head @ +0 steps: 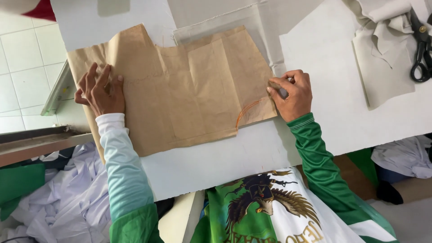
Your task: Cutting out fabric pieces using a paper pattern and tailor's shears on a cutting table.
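Note:
A creased brown paper pattern piece (189, 90) lies flat on white fabric (234, 157) spread over the table. My left hand (100, 90) presses flat on the pattern's left part, fingers spread. My right hand (292, 93) rests at the pattern's right edge with the fingers curled, pinching a small pale object I cannot make out against the edge. An orange curved line is drawn near the pattern's lower right corner.
Black scissors (422, 49) lie at the far right on crumpled pale cloth (382, 49). White garments (67, 198) are piled at lower left, more at lower right (402, 155). Tiled floor (27, 58) shows at left past the table edge.

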